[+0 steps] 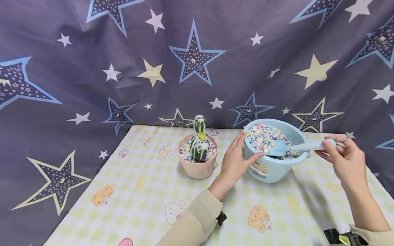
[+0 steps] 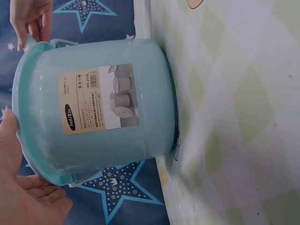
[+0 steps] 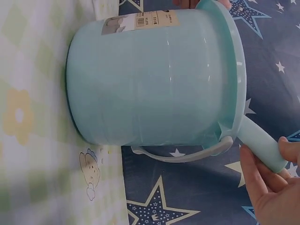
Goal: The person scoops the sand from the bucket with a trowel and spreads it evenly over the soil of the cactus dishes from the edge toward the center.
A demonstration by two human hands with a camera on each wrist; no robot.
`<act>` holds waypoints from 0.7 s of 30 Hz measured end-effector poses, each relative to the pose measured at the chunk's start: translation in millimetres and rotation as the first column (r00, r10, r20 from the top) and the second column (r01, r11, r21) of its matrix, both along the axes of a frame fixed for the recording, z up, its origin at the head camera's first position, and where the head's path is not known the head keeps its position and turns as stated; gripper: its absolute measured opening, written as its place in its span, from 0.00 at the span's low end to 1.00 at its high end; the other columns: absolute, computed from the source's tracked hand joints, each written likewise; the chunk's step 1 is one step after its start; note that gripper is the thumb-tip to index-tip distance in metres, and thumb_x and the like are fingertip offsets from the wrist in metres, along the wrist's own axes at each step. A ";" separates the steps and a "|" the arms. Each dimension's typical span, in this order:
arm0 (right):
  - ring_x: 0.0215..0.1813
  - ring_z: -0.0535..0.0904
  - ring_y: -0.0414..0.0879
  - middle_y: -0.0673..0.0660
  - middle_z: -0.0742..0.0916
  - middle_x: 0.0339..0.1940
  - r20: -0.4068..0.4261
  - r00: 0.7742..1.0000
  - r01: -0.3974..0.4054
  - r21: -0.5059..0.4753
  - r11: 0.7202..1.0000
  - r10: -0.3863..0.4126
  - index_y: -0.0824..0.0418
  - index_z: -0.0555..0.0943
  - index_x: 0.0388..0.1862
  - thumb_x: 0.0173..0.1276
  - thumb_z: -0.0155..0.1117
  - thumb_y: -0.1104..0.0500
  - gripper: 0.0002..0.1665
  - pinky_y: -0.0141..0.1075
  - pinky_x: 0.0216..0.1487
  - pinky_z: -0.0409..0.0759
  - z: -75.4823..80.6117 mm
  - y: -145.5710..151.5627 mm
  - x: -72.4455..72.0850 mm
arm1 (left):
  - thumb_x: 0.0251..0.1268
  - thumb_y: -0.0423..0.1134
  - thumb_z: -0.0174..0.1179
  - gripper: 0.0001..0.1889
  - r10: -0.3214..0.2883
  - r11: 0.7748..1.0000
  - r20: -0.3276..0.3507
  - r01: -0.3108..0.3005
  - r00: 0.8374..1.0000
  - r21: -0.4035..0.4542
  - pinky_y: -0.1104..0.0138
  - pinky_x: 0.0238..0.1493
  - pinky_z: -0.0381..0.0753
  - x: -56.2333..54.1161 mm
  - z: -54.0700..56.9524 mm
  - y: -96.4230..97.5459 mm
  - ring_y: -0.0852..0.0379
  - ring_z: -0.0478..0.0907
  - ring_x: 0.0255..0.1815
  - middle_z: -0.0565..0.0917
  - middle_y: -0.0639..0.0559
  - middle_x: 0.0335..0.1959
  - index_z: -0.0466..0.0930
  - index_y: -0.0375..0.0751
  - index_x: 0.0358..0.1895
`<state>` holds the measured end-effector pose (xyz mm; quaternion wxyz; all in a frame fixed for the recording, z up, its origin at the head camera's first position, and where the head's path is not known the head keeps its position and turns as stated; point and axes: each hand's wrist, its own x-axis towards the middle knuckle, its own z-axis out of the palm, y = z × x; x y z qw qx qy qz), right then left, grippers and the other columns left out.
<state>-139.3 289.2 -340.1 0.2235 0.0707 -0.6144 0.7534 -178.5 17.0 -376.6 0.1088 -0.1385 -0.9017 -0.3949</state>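
A light blue plastic bucket (image 1: 267, 171) stands upright, partly filled with small multicoloured pebbles (image 1: 261, 135). My left hand (image 1: 235, 157) holds it by the left side of the rim, thumb along the front. In the left wrist view, the bucket's paper label (image 2: 99, 99) faces the camera. My right hand (image 1: 347, 159) pinches the end of a light blue hand shovel (image 1: 309, 146). Its blade rests among the pebbles inside the bucket, while the handle passes over the right rim. The right wrist view shows only the shovel's handle (image 3: 262, 145); the bucket wall hides the blade.
Left of the bucket stands a peach pot (image 1: 198, 170) with pebbles around a green-and-white cactus (image 1: 200, 147) bearing a yellow flower. A checked cloth (image 1: 147, 205) covers the table. Behind hangs a dark star-patterned curtain (image 1: 129, 51). The bucket's handle (image 3: 187, 157) hangs down its side.
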 end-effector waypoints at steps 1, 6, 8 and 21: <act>0.34 0.89 0.35 0.46 0.91 0.34 -0.006 1.000 -0.010 0.000 1.000 0.010 0.60 0.82 0.43 0.69 0.59 0.73 0.11 0.26 0.37 0.86 -0.6 0.1 -0.2 | 0.59 0.67 0.63 0.49 0.001 1.000 -0.003 -0.001 1.000 -0.001 0.60 0.77 0.65 0.1 -0.3 0.0 0.56 0.59 0.80 0.54 0.60 0.82 0.56 0.48 0.79; 0.33 0.89 0.34 0.44 0.91 0.33 0.034 0.999 -0.026 0.043 0.999 0.025 0.58 0.81 0.44 0.70 0.59 0.71 0.11 0.24 0.37 0.85 -0.3 2.0 -1.0 | 0.60 0.67 0.63 0.48 0.007 1.000 -0.014 -0.007 1.000 -0.014 0.60 0.77 0.66 0.1 -1.0 -0.8 0.55 0.59 0.79 0.54 0.60 0.81 0.57 0.48 0.79; 0.32 0.89 0.33 0.42 0.90 0.32 0.059 0.998 -0.018 0.062 0.998 0.014 0.56 0.81 0.45 0.71 0.59 0.70 0.11 0.23 0.36 0.85 0.0 2.4 -1.5 | 0.60 0.67 0.63 0.48 0.008 1.000 -0.018 -0.008 1.000 -0.018 0.61 0.77 0.66 -0.4 -1.5 -1.3 0.56 0.59 0.79 0.54 0.60 0.81 0.57 0.48 0.79; 0.33 0.90 0.40 0.50 0.92 0.35 0.019 0.997 -0.072 -0.053 0.996 0.073 0.60 0.84 0.46 0.69 0.61 0.71 0.11 0.28 0.37 0.86 -2.4 5.4 -2.4 | 0.59 0.70 0.60 0.49 0.016 0.998 -0.030 -0.018 0.999 -0.062 0.60 0.75 0.68 3.1 2.8 -2.0 0.55 0.61 0.79 0.56 0.59 0.81 0.57 0.48 0.78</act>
